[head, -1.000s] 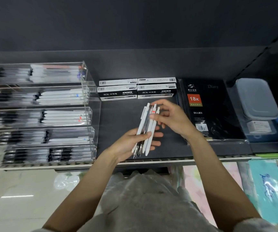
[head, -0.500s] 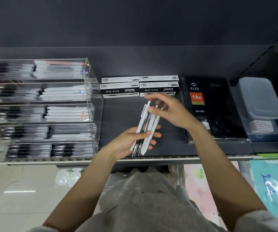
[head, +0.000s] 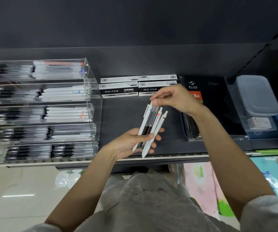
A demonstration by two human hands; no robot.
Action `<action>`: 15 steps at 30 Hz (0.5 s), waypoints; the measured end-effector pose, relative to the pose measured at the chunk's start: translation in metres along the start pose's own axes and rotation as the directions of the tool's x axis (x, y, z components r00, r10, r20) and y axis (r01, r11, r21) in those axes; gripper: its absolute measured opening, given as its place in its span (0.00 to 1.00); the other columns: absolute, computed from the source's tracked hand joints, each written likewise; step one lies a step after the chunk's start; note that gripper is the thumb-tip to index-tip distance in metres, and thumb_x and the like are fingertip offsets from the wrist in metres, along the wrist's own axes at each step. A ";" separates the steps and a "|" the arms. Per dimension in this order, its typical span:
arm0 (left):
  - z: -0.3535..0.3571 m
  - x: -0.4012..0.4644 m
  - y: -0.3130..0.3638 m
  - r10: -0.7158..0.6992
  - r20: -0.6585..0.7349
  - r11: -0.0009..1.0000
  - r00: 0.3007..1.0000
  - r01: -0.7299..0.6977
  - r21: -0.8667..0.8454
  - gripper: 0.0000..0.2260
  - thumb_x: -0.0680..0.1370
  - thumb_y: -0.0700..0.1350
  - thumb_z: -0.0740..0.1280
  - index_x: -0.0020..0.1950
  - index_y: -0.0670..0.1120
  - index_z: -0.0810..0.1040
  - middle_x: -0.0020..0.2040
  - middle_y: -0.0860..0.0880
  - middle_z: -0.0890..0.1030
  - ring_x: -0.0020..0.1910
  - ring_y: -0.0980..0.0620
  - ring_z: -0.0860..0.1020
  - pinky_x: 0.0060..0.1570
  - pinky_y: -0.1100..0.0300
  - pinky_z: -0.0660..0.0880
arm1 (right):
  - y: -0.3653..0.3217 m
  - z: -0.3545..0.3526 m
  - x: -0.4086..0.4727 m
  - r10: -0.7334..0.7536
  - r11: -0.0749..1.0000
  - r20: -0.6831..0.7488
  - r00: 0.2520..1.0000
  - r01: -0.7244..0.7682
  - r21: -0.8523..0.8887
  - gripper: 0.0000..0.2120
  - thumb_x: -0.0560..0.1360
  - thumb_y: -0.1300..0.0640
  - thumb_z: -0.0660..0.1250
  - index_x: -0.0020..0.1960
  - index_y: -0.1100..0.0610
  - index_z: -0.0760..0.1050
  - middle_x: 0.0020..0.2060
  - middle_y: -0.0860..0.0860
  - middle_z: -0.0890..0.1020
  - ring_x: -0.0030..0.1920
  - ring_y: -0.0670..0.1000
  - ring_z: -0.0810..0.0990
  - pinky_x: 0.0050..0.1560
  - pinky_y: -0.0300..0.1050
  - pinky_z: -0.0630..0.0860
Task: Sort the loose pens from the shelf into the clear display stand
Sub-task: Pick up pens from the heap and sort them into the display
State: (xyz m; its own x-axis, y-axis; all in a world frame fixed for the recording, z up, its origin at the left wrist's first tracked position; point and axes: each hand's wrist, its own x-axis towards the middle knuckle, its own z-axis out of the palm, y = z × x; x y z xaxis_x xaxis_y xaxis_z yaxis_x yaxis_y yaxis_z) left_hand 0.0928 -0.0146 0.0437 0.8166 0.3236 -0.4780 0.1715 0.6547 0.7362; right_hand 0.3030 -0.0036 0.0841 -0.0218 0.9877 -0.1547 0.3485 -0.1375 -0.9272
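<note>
Firmly clasped in left hand (head: 128,144): bundle of pens (head: 149,131), white and clear-barrelled, tilted above dark shelf (head: 121,118); top of clear pen (head: 153,113) pinched by right hand (head: 173,99); tiered clear display stand (head: 51,111) at shelf's left, already stocked; gel ink pen boxes (head: 119,89) behind, black diary (head: 208,104) right.

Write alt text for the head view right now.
Left hand grips a bundle of pens above the dark shelf; right hand pinches the clear pen's top. The clear display stand, tiers holding pens, sits left.
</note>
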 end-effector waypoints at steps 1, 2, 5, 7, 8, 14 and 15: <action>-0.001 0.000 -0.001 0.002 0.008 1.000 1.000 -0.002 0.002 0.17 0.76 0.42 0.65 0.64 0.43 0.75 0.44 0.52 0.81 0.40 0.55 0.78 0.43 0.60 0.77 | -0.001 -0.003 -0.001 -0.008 1.000 -0.033 0.999 0.008 0.014 0.05 0.68 0.61 0.74 0.43 0.55 0.82 0.32 0.43 0.83 0.35 0.41 0.79 0.39 0.33 0.74; -0.002 0.000 -0.002 0.010 0.012 1.000 1.000 -0.010 -0.004 0.17 0.76 0.42 0.65 0.65 0.43 0.75 0.44 0.51 0.80 0.40 0.55 0.78 0.42 0.60 0.77 | -0.002 -0.006 -0.003 -0.018 1.000 -0.058 0.998 0.019 0.025 0.04 0.69 0.61 0.74 0.42 0.55 0.82 0.31 0.44 0.83 0.33 0.42 0.78 0.36 0.34 0.74; -0.004 0.003 -0.001 0.038 0.009 0.999 0.999 -0.038 -0.035 0.16 0.77 0.41 0.63 0.65 0.42 0.75 0.43 0.52 0.79 0.39 0.55 0.77 0.42 0.61 0.77 | -0.010 -0.014 -0.012 -0.040 0.998 -0.154 0.987 0.048 0.049 0.03 0.69 0.61 0.74 0.42 0.57 0.81 0.29 0.47 0.82 0.30 0.43 0.77 0.32 0.35 0.73; -0.004 0.004 0.002 0.050 0.035 0.998 0.998 -0.049 -0.031 0.15 0.78 0.39 0.62 0.65 0.42 0.74 0.42 0.51 0.77 0.38 0.55 0.76 0.43 0.61 0.77 | -0.015 -0.023 -0.023 -0.069 0.986 -0.304 0.950 0.112 0.125 0.03 0.69 0.64 0.73 0.42 0.60 0.80 0.28 0.47 0.81 0.28 0.43 0.77 0.30 0.33 0.73; -0.004 0.005 0.003 0.054 0.037 0.998 0.998 -0.053 -0.017 0.15 0.79 0.38 0.61 0.65 0.42 0.74 0.41 0.51 0.76 0.38 0.55 0.76 0.43 0.61 0.77 | -0.017 -0.028 -0.031 -0.081 0.973 -0.405 0.911 0.160 0.165 0.03 0.70 0.65 0.72 0.42 0.60 0.79 0.28 0.46 0.81 0.28 0.43 0.77 0.31 0.33 0.74; 0.012 0.019 0.014 0.218 -0.269 0.906 0.938 -0.297 -0.302 0.07 0.80 0.35 0.58 0.52 0.44 0.74 0.41 0.48 0.81 0.37 0.50 0.80 0.37 0.61 0.77 | -0.003 0.001 -0.066 0.027 0.872 -0.741 0.671 0.347 0.346 0.07 0.73 0.68 0.67 0.45 0.57 0.77 0.35 0.47 0.83 0.36 0.46 0.81 0.42 0.38 0.78; 0.017 0.023 0.017 0.254 -0.296 0.875 0.921 -0.349 -0.335 0.07 0.80 0.36 0.57 0.51 0.44 0.73 0.43 0.48 0.82 0.37 0.50 0.80 0.36 0.61 0.76 | 0.001 0.015 -0.067 0.071 0.850 -0.761 0.645 0.360 0.384 0.07 0.73 0.68 0.67 0.45 0.58 0.77 0.35 0.47 0.83 0.36 0.46 0.81 0.42 0.37 0.78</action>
State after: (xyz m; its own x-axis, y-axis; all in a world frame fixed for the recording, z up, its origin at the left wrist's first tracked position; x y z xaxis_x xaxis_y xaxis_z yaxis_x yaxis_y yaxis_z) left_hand 0.1237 -0.0077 0.0535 0.6323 0.6666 -0.3947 -0.3196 0.6885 0.6510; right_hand 0.2906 -0.0706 0.0884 0.7236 0.6837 0.0945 -0.0712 0.2101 -0.9751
